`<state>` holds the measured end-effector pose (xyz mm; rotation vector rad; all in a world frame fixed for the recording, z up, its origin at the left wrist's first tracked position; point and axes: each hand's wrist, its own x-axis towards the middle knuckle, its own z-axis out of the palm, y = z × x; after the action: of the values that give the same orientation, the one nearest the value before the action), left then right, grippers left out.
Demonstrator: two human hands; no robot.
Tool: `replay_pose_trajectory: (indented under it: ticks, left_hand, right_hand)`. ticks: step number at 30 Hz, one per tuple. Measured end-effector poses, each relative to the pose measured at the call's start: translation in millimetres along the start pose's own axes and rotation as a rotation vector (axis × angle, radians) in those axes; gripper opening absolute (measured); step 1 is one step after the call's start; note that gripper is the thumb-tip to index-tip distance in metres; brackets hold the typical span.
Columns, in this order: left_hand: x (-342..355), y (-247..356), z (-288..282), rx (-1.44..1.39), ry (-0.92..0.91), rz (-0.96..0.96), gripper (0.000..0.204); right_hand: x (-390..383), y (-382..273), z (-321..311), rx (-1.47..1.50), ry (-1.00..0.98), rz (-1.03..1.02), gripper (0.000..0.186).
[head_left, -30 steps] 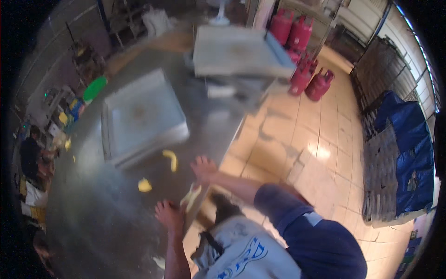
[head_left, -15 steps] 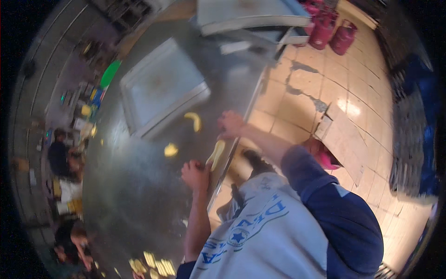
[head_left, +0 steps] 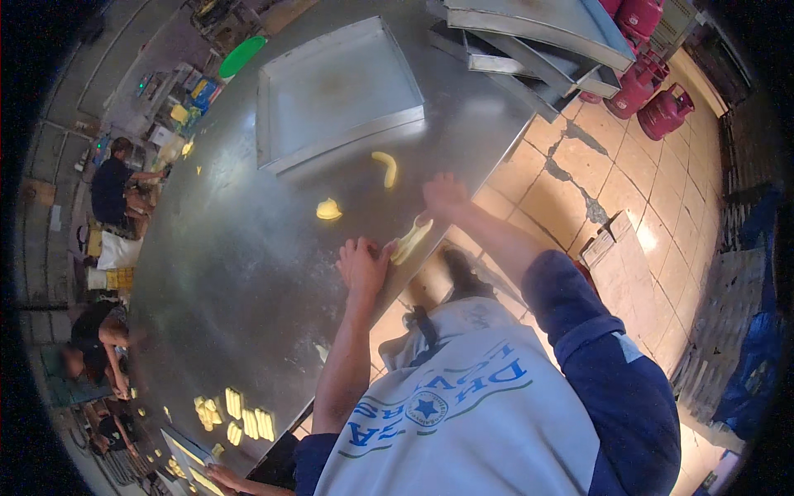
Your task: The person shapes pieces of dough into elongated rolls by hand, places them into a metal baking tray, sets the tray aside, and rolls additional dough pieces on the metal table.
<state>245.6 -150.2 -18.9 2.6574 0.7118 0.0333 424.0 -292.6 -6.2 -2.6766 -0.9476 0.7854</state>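
A pale yellow dough strip (head_left: 411, 241) lies along the near edge of the steel table (head_left: 248, 322). At its lower-left end my left hand (head_left: 361, 264) rests with fingers apart and slightly bent, the thumb touching the dough. My right hand (head_left: 445, 197) is at the upper-right end, its thumb against the strip and its fingers loosely spread on the steel. Farther onto the table lie a curved dough piece (head_left: 387, 168) and a small yellow lump (head_left: 328, 211). Several short dough pieces (head_left: 234, 405) are grouped at the lower left.
A square metal tray (head_left: 356, 140) sits beyond the dough, stacked trays (head_left: 538, 33) to its right. Pink gas cylinders (head_left: 662, 112) and a board (head_left: 628, 281) are on the tiled floor. Co-workers (head_left: 112, 186) sit at the left; another worker's hand (head_left: 217, 473) is near a lower-left tray.
The view has turned, bringing more dough pieces and co-workers in at lower left. Both my hands stay at the strip's ends, appearing higher in the picture than a second ago.
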Motion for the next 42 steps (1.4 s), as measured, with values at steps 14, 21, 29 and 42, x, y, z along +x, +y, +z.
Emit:
replay_pose_trajectory:
  ticks: [14, 21, 29, 42]
  left_hand:
    - [12.2, 9.8, -0.1, 0.099, -0.014, 0.018, 0.064]
    - [14.9, -8.0, 9.9, 0.01, 0.124, 0.091, 0.041]
    - [3.7, -5.9, -2.9, 0.025, 0.045, 0.188, 0.037]
    - [28.6, 3.1, 3.8, 0.052, 0.01, 0.053, 0.053]
  right_hand:
    - [22.4, -17.2, -0.5, -0.247, -0.105, 0.112, 0.112]
    - [18.4, -6.8, -25.8, -0.154, -0.115, 0.119, 0.114]
    - [13.2, 1.5, -22.1, -0.303, -0.184, -0.038, 0.112]
    - [36.8, -40.9, -7.4, -0.301, -0.154, 0.185, 0.112]
